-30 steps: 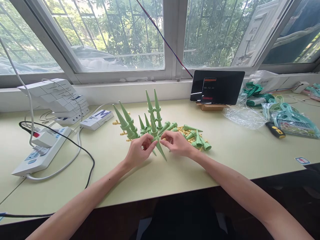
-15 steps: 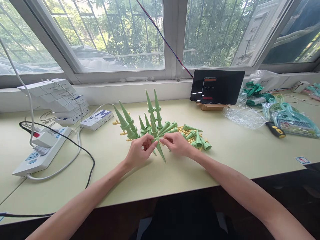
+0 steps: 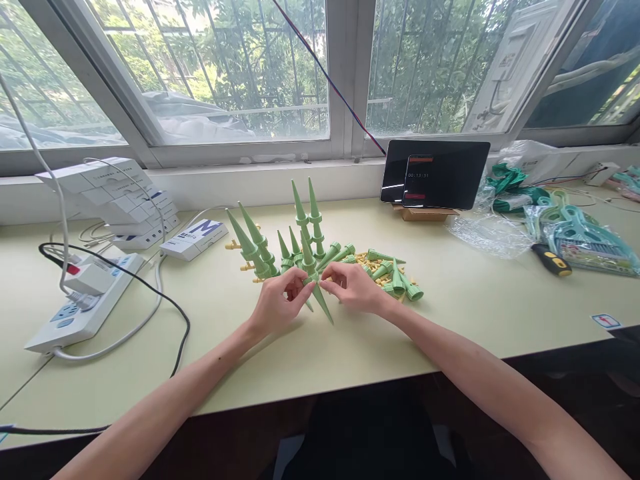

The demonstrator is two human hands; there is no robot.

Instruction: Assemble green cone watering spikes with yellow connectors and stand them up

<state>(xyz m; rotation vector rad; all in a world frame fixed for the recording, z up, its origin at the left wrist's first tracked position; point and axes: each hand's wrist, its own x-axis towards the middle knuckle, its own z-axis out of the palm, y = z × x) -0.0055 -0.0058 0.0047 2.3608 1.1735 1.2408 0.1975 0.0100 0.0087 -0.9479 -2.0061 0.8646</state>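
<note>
A green spike [image 3: 323,307] is pinched between the thumb and curled fingers of the left hand [image 3: 278,300], its tip slanted toward the near edge of the surface [image 3: 350,363]. The right hand [image 3: 356,287] is nearly closed just beside it; whether anything is gripped there cannot be told. Upright spikes [image 3: 316,230] are seen behind.

left hand [image 3: 280,298] pinching green spike [image 3: 324,305], right hand [image 3: 356,288] close by, pale tabletop [image 3: 310,367]
</note>
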